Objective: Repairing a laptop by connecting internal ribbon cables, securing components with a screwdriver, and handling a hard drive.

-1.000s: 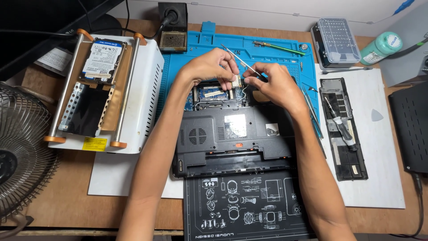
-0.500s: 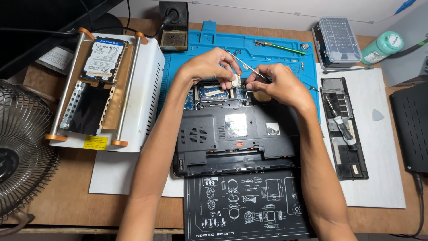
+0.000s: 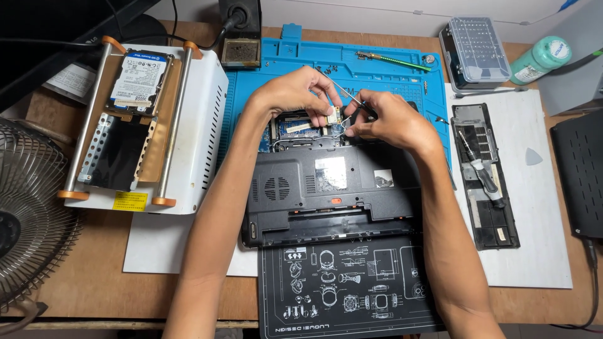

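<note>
A black laptop (image 3: 333, 194) lies upside down on the blue work mat (image 3: 377, 69), its rear bay open with circuit boards showing. My left hand (image 3: 292, 94) pinches a small card (image 3: 332, 115) lifted at the bay's edge. My right hand (image 3: 389, 119) holds thin metal tweezers (image 3: 342, 91) whose tips meet the card and its thin wires. The two hands almost touch above the open bay.
A white heating stand (image 3: 195, 125) carrying a hard drive (image 3: 139, 78) sits at left, beside a fan (image 3: 25, 220). A black cover panel (image 3: 487, 182) with a screwdriver lies at right. A bit case (image 3: 474, 50), green bottle (image 3: 540, 58) and black mat (image 3: 345, 289) surround the laptop.
My right hand has shifted slightly left and closer to my left hand, and the tweezers have moved with it toward the card. The laptop has stayed put.
</note>
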